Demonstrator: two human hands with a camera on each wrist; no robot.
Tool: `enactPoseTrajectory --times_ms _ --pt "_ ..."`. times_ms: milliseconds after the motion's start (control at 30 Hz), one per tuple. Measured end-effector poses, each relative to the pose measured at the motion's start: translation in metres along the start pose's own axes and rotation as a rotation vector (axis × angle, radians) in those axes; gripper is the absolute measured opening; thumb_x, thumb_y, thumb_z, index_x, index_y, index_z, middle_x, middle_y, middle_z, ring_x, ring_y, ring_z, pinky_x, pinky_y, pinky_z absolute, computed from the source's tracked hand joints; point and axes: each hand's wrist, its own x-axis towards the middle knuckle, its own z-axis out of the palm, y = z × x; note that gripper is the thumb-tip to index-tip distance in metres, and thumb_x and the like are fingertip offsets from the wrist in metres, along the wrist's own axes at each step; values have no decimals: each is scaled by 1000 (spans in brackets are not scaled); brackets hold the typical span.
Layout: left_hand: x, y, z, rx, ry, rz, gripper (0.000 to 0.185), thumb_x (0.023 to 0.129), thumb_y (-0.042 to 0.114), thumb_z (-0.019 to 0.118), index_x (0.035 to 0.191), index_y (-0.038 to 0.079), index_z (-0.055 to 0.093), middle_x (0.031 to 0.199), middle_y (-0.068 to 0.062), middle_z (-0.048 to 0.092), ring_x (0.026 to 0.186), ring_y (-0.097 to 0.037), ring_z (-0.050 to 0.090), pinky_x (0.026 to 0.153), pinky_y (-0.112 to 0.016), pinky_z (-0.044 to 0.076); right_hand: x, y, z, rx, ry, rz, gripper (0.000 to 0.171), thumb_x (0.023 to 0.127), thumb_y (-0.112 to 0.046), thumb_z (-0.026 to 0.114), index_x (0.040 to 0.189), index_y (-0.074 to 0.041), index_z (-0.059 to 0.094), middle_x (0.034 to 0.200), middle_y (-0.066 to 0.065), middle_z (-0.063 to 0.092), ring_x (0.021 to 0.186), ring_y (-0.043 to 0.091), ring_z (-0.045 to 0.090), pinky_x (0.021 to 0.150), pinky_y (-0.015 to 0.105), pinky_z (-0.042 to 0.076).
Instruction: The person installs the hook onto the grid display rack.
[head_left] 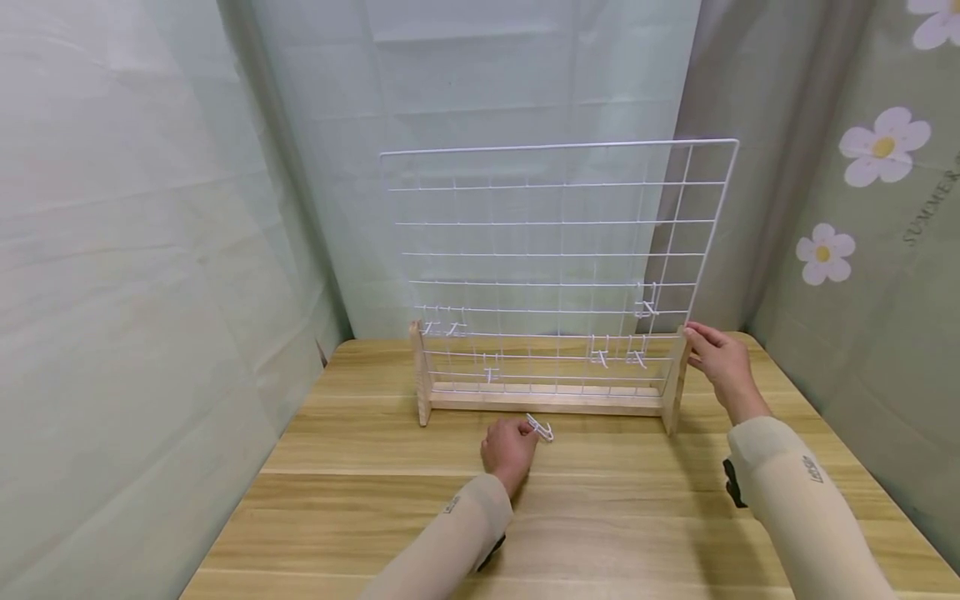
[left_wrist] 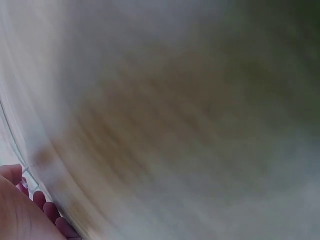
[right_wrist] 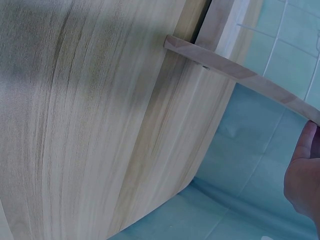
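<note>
A white wire grid rack [head_left: 555, 222] stands upright in a wooden base [head_left: 547, 402] on the table. Between thumb and fingers, my left hand [head_left: 510, 450] pinches a small white wire hook [head_left: 542, 428] in front of the base. The left wrist view is mostly blurred sleeve, with part of that hand [left_wrist: 20, 210] at the lower left. My right hand [head_left: 722, 367] grips the top of the right wooden upright [head_left: 673, 387], beside the grid's edge. In the right wrist view, its fingers meet the upright's [right_wrist: 240, 72] end.
Similar white hooks hang on the grid: one at right [head_left: 647, 307], others lower right [head_left: 600, 358], lower middle [head_left: 491, 373] and left [head_left: 452, 327]. Pale fabric [head_left: 172, 250] encloses the wooden table [head_left: 360, 483] on the left, back and right.
</note>
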Motion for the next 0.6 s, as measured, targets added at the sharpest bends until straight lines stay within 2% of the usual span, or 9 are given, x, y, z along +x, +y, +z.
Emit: enactPoseTrajectory --times_ms 167,300,600 --pt "-1 1 -3 -22 -4 -19 8 84 22 77 77 20 75 75 10 65 79 -18 57 77 -43 42 0 0 0 0 -1 5 61 101 -40 52 147 0 44 134 10 51 113 14 53 102 43 42" --pt "1 3 -5 -30 -4 -53 8 85 24 75 78 21 76 76 10 66 78 -17 60 78 -43 43 1 0 0 -4 0 4 61 101 -40 52 147 0 44 138 13 49 116 17 53 102 42 42" --pt "4 7 -8 -66 43 -84 7 86 28 73 81 24 74 79 11 69 78 -18 64 77 -43 46 0 1 0 -4 -3 5 61 102 -40 51 147 0 43 142 17 46 122 24 51 103 44 42"
